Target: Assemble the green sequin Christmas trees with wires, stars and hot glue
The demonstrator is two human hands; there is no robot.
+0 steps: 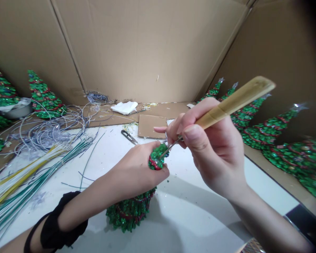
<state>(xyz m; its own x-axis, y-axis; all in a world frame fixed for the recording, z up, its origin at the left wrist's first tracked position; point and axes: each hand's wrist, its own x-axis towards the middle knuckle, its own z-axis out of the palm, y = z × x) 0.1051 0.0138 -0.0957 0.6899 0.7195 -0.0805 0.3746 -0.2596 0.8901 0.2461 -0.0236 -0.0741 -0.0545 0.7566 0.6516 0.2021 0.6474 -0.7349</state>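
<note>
The left hand (134, 174) grip closed round a green sequinned tree (130, 211); right hand (210, 151) narrow grip on a wooden-handled awl (234, 103), tip touching tree.

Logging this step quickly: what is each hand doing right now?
Left hand: closed, holding a green sequin tree.
Right hand: closed, holding a wooden-handled awl.
</note>
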